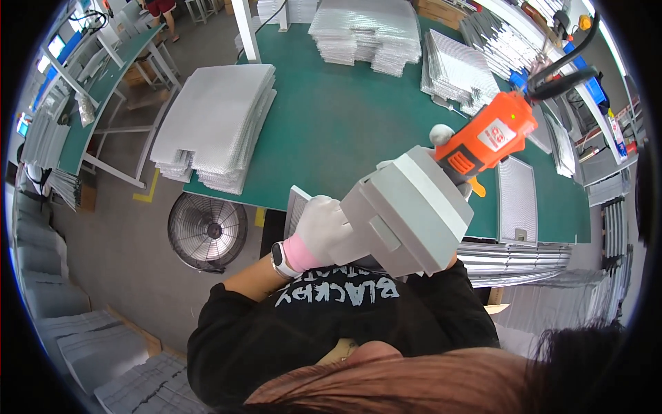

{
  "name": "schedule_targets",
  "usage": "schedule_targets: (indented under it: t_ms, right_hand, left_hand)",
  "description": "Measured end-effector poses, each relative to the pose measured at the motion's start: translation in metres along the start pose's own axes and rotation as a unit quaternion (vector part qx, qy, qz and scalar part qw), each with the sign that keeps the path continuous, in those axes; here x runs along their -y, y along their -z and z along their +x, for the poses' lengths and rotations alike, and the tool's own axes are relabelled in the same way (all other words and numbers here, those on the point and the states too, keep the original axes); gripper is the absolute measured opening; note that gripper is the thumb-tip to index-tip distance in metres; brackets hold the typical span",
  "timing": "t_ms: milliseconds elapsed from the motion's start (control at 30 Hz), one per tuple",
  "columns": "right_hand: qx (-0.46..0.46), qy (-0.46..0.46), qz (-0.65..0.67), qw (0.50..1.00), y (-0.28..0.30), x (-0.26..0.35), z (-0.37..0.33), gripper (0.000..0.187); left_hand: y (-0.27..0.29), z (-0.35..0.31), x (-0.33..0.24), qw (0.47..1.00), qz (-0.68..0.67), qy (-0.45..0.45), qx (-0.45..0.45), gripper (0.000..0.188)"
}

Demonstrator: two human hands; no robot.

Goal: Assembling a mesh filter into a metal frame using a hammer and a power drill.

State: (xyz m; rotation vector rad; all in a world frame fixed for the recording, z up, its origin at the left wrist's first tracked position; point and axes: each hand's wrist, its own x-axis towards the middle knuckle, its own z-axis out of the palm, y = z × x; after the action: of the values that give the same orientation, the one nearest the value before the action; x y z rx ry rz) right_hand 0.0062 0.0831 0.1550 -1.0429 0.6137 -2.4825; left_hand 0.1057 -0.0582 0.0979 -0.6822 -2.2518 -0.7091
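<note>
A bulky grey plastic box [407, 210] hangs in front of my chest, joined to an orange-and-black power tool [486, 134] that tilts up to the right. My right hand [441, 134] shows only a white gloved fingertip curled over the tool's side; the box hides the rest. Against the box's left side lies my left hand [324, 231], in a white glove with a pink cuff. The box covers its fingers, so I cannot see what they hold. Beside this hand, at the table edge, a grey panel's edge [296, 205] sticks out.
Stacks of silvery mesh panels stand on the green table [324, 124]: one left [214, 110], one at the back [365, 31], another back right [458, 69]. A single framed panel [517, 200] lies right. A black cable [569, 79] meets the tool. A floor fan [208, 231] stands left.
</note>
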Motion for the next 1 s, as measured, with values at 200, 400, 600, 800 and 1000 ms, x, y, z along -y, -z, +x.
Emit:
schedule_targets:
  t_ms: [200,400,600,800,1000]
  right_hand:
    - [0.021,-0.001,0.036,0.999,0.007,0.001,-0.002,0.073]
    - [-0.137,0.003,-0.155,0.978,-0.003,0.018,0.036,0.071]
    - [-0.169,0.103,-0.273,0.941,-0.016,0.091,0.102,0.044]
    - [-0.112,0.173,-0.610,0.766,0.014,0.183,0.159,0.035]
    - [-0.059,0.277,-0.868,0.407,0.028,0.212,0.156,0.063]
  left_hand:
    - [-0.007,-0.006,0.009,0.999,-0.030,0.016,0.009,0.019]
    - [0.007,0.017,-0.008,0.997,0.047,0.060,0.026,0.018]
    - [0.014,0.018,0.024,0.996,0.083,0.035,0.028,0.021]
    - [0.051,0.093,0.089,0.972,0.190,0.110,0.078,0.024]
    - [0.050,0.148,0.152,0.944,0.216,0.220,0.117,0.040]
